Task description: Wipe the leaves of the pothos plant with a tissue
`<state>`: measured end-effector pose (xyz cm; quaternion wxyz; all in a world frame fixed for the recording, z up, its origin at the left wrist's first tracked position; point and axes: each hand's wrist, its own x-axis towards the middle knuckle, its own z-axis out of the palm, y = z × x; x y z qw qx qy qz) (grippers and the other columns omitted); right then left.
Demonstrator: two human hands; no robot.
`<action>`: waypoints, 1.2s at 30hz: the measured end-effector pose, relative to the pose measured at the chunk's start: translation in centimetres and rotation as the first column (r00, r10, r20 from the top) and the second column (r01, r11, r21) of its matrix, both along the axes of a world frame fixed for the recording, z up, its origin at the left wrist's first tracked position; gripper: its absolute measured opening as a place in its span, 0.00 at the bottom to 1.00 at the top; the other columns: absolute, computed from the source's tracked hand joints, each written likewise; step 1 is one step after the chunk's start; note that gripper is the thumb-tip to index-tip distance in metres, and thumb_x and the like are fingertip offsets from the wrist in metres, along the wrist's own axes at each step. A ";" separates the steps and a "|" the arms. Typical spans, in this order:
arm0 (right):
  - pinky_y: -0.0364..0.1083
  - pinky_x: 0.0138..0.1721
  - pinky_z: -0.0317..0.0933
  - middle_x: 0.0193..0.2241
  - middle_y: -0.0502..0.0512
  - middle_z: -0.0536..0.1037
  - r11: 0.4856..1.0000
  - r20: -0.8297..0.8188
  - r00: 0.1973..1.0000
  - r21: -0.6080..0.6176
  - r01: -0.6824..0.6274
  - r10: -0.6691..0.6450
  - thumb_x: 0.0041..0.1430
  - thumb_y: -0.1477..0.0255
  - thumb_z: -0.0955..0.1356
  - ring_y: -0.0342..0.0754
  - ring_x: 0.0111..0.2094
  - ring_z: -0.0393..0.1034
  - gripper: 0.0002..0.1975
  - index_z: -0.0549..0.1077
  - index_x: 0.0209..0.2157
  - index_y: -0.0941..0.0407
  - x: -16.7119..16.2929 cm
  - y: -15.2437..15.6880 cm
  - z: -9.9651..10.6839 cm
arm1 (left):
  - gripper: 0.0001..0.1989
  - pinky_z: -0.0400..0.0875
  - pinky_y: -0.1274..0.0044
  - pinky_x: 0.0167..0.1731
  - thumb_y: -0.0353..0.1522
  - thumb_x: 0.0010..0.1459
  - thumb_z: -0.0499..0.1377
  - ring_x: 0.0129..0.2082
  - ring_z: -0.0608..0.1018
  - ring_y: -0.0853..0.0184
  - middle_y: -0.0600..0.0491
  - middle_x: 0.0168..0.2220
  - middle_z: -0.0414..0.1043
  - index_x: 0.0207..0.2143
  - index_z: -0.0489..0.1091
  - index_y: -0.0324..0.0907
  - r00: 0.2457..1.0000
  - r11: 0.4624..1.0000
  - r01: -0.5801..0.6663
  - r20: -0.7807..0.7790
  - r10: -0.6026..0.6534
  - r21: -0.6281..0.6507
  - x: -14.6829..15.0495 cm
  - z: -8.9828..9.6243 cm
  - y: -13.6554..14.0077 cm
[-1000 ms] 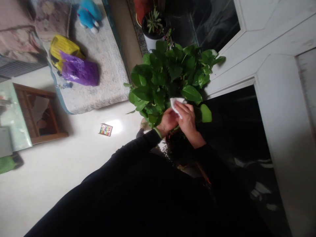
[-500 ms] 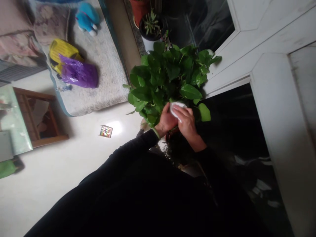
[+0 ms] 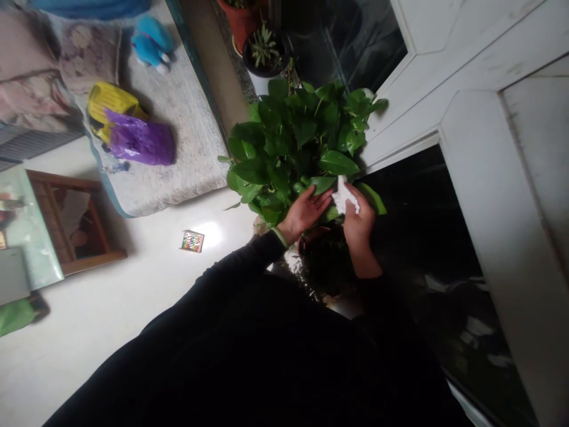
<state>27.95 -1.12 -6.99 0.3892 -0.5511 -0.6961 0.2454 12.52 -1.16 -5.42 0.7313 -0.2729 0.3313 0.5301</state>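
A bushy potted plant (image 3: 293, 133) with broad, glossy green leaves fills the middle of the head view. At its near edge my left hand (image 3: 306, 214) lies palm up with the fingers stretched out, just below a leaf (image 3: 323, 184); whether it touches that leaf I cannot tell. My right hand (image 3: 359, 224) grips a crumpled white tissue (image 3: 344, 197) between thumb and fingers, to the right of my left hand. Beside the right hand hangs a lighter green leaf (image 3: 374, 199). Part of a reddish pot (image 3: 313, 239) shows beneath my hands.
White-framed door panels (image 3: 466, 136) with dark glass stand close on the right. Behind the plant are a small potted succulent (image 3: 264, 50) and a red pot (image 3: 243, 22). To the left, a covered bed (image 3: 191, 148) bears a purple bag (image 3: 142, 141). A colourful box (image 3: 192, 241) lies on the floor.
My right hand has moved right, away from my left palm, taking the tissue with it. The left hand's fingers are now in plain sight and spread out. The view has shifted slightly.
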 end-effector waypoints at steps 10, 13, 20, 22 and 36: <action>0.58 0.57 0.72 0.61 0.54 0.82 0.948 0.228 0.929 0.058 -0.312 0.291 0.72 0.81 0.60 0.56 0.55 0.72 0.26 0.81 0.61 0.51 -3.9 -1.0 1.1 | 0.16 0.77 0.79 0.44 0.27 0.73 0.51 0.26 0.76 0.72 0.56 0.26 0.72 0.34 0.75 0.38 0.998 0.999 -0.035 -0.046 0.034 -0.012 0.3 -0.1 0.9; 0.60 0.57 0.71 0.60 0.56 0.82 0.966 0.214 0.948 0.051 -0.253 0.237 0.73 0.79 0.60 0.57 0.53 0.72 0.25 0.80 0.61 0.50 -3.0 0.2 -0.1 | 0.15 0.77 0.79 0.46 0.29 0.73 0.51 0.30 0.80 0.69 0.53 0.28 0.74 0.39 0.77 0.37 1.000 0.999 0.028 -0.013 -0.028 -0.027 0.1 0.6 0.5; 0.63 0.58 0.69 0.60 0.57 0.82 0.995 0.187 0.980 0.062 -0.075 0.063 0.71 0.78 0.59 0.60 0.54 0.72 0.27 0.80 0.62 0.49 -2.0 0.3 0.4 | 0.13 0.78 0.72 0.56 0.32 0.72 0.53 0.49 0.85 0.61 0.45 0.41 0.81 0.48 0.76 0.38 0.997 0.997 0.056 0.048 -0.054 -0.046 0.0 0.7 -0.2; 0.62 0.58 0.70 0.60 0.56 0.82 0.976 0.191 0.961 0.050 -0.212 0.199 0.73 0.77 0.59 0.59 0.55 0.72 0.26 0.81 0.61 0.48 -2.3 -0.5 0.7 | 0.13 0.79 0.75 0.54 0.30 0.71 0.53 0.44 0.85 0.65 0.48 0.38 0.80 0.50 0.77 0.38 0.999 0.996 0.013 0.041 -0.010 -0.085 0.0 0.7 0.0; 0.61 0.56 0.71 0.60 0.56 0.83 0.973 0.212 0.958 0.082 -0.217 0.195 0.73 0.75 0.60 0.58 0.53 0.72 0.25 0.81 0.61 0.48 -1.6 -0.6 0.1 | 0.14 0.77 0.75 0.58 0.30 0.73 0.52 0.42 0.86 0.65 0.47 0.36 0.82 0.49 0.77 0.35 0.998 0.998 0.053 0.038 -0.052 -0.022 -0.2 0.4 -0.3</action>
